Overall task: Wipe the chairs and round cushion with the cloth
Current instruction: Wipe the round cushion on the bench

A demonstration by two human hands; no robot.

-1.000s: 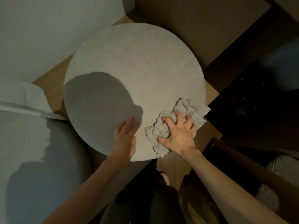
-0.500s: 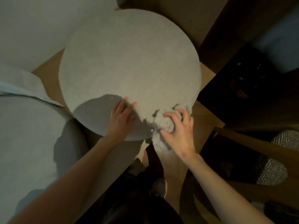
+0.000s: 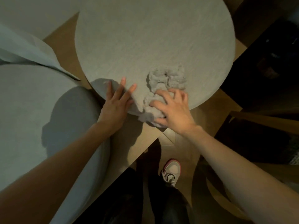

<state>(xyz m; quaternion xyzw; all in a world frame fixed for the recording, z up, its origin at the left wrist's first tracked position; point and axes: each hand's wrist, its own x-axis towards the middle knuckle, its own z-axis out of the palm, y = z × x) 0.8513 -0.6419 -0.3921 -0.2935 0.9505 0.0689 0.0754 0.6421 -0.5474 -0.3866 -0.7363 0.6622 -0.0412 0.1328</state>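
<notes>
A large round grey cushion (image 3: 155, 38) fills the upper middle of the view. A crumpled pale fluffy cloth (image 3: 165, 81) lies on its near edge. My right hand (image 3: 173, 109) rests on the near part of the cloth with its fingers curled into the fabric, at the cushion's rim. My left hand (image 3: 116, 101) lies flat on the cushion's near left edge, fingers straight and spread. A pale grey upholstered chair seat (image 3: 32, 118) fills the left side.
A second pale cushioned surface (image 3: 32, 16) sits at the top left. Dark furniture (image 3: 267, 70) stands at the right with a wooden frame (image 3: 262, 120) below it. My legs and a white and pink shoe (image 3: 171, 172) stand on the wooden floor (image 3: 142, 139).
The view has dropped closer to the cushion. My right hand has dragged the cloth along the near rim and it now spreads further onto the cushion top. My left hand stays on the near edge.
</notes>
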